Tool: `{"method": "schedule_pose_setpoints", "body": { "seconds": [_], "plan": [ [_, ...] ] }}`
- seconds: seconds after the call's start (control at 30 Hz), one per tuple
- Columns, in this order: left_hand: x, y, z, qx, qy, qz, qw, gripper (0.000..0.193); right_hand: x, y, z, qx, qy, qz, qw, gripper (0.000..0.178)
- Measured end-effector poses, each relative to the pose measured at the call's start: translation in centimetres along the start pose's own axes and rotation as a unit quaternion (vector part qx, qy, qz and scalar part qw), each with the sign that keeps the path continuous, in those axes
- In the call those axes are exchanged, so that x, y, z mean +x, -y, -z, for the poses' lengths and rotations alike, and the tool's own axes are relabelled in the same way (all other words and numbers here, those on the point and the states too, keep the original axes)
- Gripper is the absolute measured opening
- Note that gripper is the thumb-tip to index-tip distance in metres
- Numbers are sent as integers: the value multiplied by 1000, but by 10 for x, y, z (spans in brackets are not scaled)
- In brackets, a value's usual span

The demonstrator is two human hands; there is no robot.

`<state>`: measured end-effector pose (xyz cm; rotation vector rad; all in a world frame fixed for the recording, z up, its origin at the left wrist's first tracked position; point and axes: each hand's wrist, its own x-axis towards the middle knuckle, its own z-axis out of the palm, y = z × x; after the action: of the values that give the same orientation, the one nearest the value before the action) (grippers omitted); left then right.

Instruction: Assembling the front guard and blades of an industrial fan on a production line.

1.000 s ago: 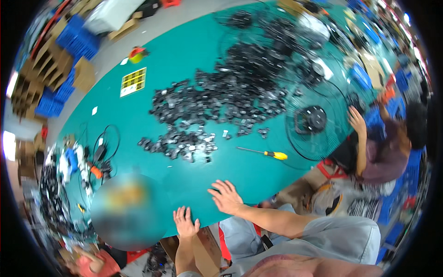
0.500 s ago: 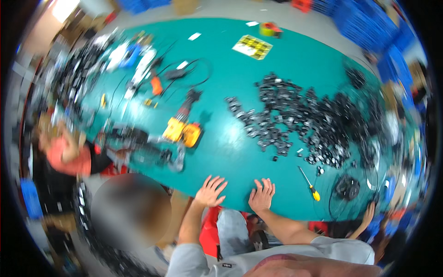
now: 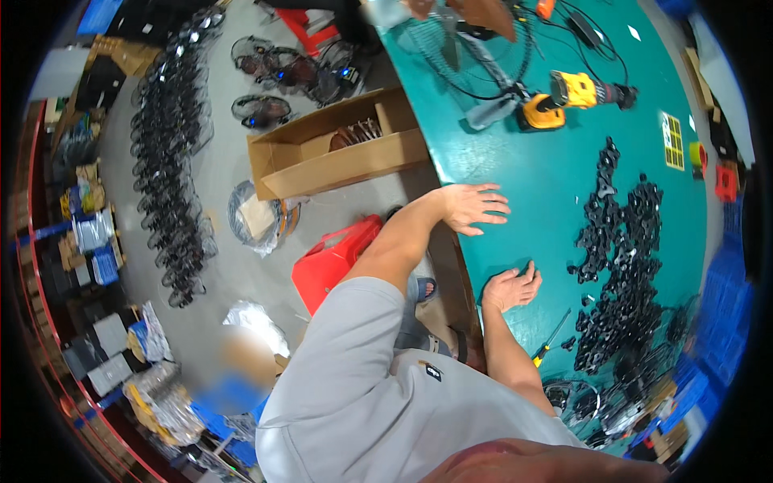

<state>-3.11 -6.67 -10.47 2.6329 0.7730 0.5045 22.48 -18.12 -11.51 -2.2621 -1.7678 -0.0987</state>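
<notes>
My left hand (image 3: 473, 208) lies on the green table (image 3: 535, 197) near its edge, fingers spread and nothing in it. Closer to my body, my right hand (image 3: 513, 288) also rests on the tabletop, empty, its fingers loosely stretched. A yellow and black cordless drill (image 3: 573, 90) lies beyond my left hand. Next to my right forearm is a screwdriver (image 3: 551, 338) with a yellow handle, partly hidden by the arm. Many small black plastic parts (image 3: 624, 258) are heaped on the table to the right of both hands.
An open cardboard box (image 3: 342, 165) stands against the table edge, and a red plastic stool (image 3: 334, 266) is below it. Rows of black fan-like units (image 3: 169, 161) cover the floor at left. A lined bin (image 3: 256, 217) stands between. Blue crates (image 3: 725, 282) line the far right.
The view has swung to the left, bringing the floor, box and fan-like units into sight. Both hands stay open on the table near its edge.
</notes>
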Motion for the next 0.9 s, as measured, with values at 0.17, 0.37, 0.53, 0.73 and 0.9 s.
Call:
{"method": "schedule_pose_setpoints", "body": {
  "seconds": [0.17, 0.37, 0.53, 0.73, 0.9],
  "plan": [
    [-5, -3, -12, 13, -56, 19, 998, 55, -3, -8, -12, -24, -24, 9, 999, 47],
    [-5, 0, -27, 22, -132, 37, 990, 51, -1, -15, -16, -57, -45, 1, 997, 47],
    [-2, -4, -26, -46, -204, 116, 971, 43, 0, -10, -14, -70, -32, -21, 997, 47],
    [-51, -57, -42, -197, -275, 247, 908, 36, 5, -26, -21, -83, -26, 15, 996, 51],
    [-232, -126, -20, -338, -140, 533, 763, 36, 8, -20, -10, -87, -2, 13, 996, 51]
  ]
}}
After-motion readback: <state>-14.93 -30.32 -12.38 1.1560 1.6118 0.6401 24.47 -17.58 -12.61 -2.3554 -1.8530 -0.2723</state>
